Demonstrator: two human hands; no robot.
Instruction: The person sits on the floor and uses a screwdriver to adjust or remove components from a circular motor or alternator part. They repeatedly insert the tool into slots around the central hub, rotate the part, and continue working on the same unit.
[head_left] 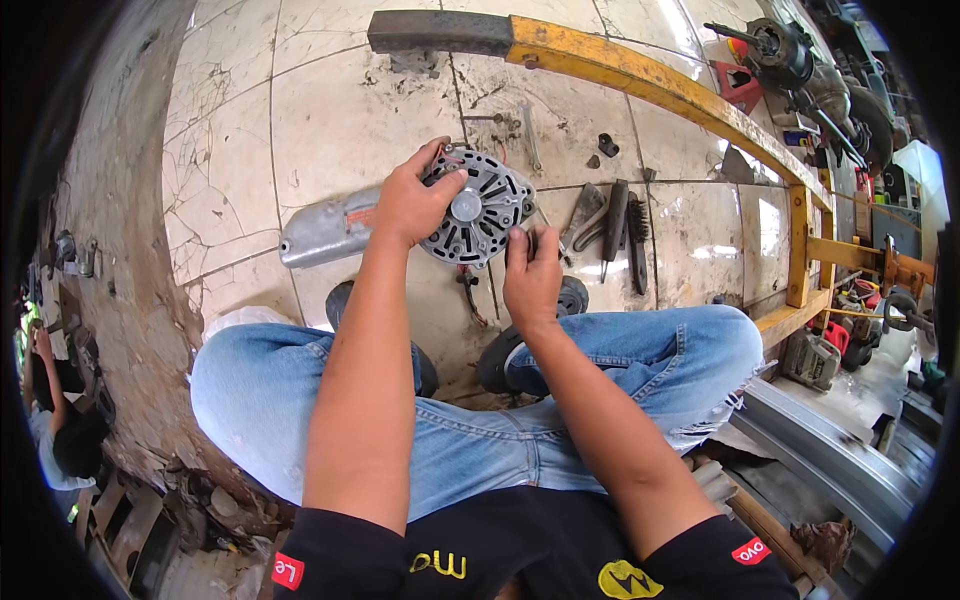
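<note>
A round slotted metal alternator point(466, 206) stands between my feet with its vented face turned up. My left hand point(412, 202) is closed around its upper left edge, thumb on the face and fingers over the far side. At the lower right rim my right hand point(532, 268) has its fingers curled and pinched; what they hold, if anything, is hidden. Wires with a dark connector point(468, 283) hang from the near side. Left of the alternator lies a grey metal cylinder point(330, 229), partly behind my left arm.
On the tiles to the right lie a scraper point(584, 212), a dark-handled tool point(615, 222) and a wire brush point(637, 236). A wrench point(531, 137) and small bolts lie beyond. A yellow steel frame point(640, 75) arches across the far and right side. Metal channels point(830, 450) lie at lower right.
</note>
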